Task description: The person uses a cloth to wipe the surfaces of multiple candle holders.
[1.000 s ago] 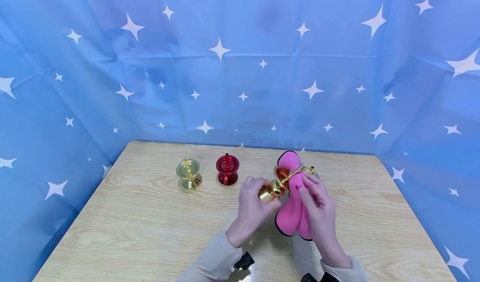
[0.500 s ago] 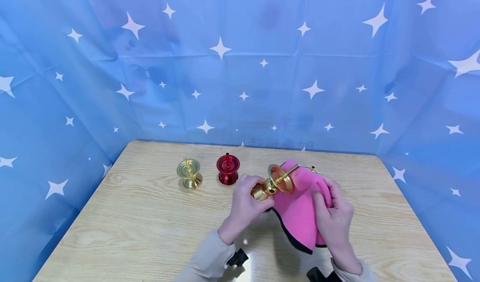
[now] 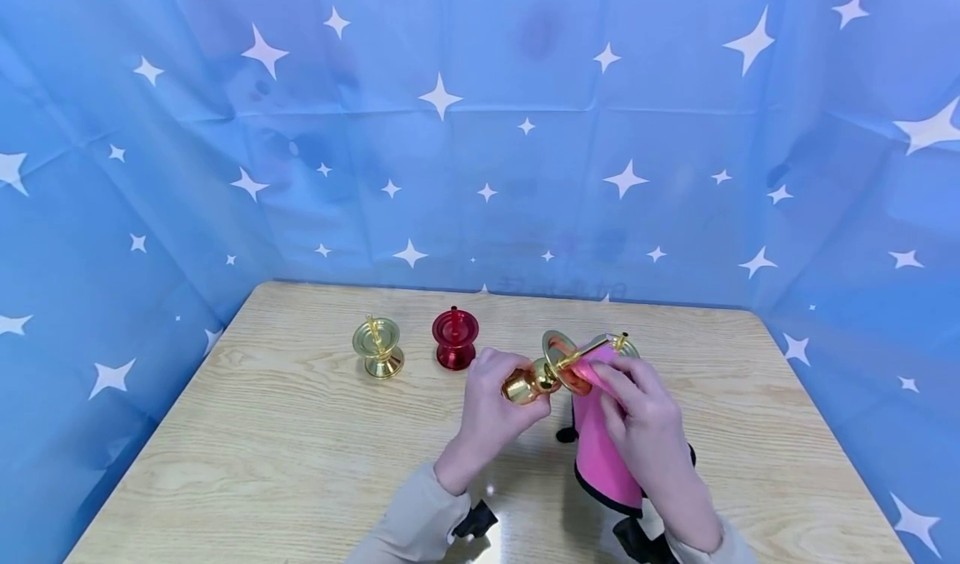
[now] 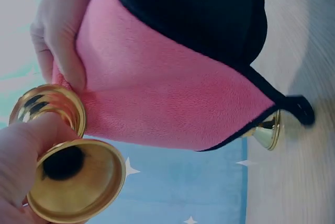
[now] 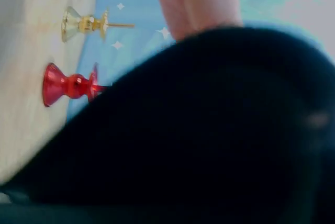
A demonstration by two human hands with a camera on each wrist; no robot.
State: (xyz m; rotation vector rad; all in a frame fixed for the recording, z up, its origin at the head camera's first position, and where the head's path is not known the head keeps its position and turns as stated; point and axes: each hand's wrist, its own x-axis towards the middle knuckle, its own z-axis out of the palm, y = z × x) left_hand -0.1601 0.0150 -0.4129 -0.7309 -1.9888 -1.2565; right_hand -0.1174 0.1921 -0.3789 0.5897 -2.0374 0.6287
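My left hand (image 3: 491,401) grips a shiny gold candle holder (image 3: 542,376) by its foot, tilted so that its dish and long spike point right. Its hollow underside (image 4: 78,185) faces the left wrist camera. In my right hand (image 3: 647,414) is a pink cloth (image 3: 606,456) with black edging, pinched between thumb and fingers right at the dish. The cloth hangs down below that hand and overlaps part of the dish. Its dark side (image 5: 199,130) fills much of the right wrist view and hides the right fingers there.
On the wooden table (image 3: 285,464) a pale gold candle holder (image 3: 378,349) and a red one (image 3: 455,339) stand to the left. Another gold candle holder (image 3: 627,347) is mostly hidden behind the right hand. A blue star-patterned curtain (image 3: 480,147) encloses the back and sides.
The right hand swung out to the right with the cloth, then came back to the dish; the cloth now hangs lower. The left hand shifted slightly left, still holding the candle holder.
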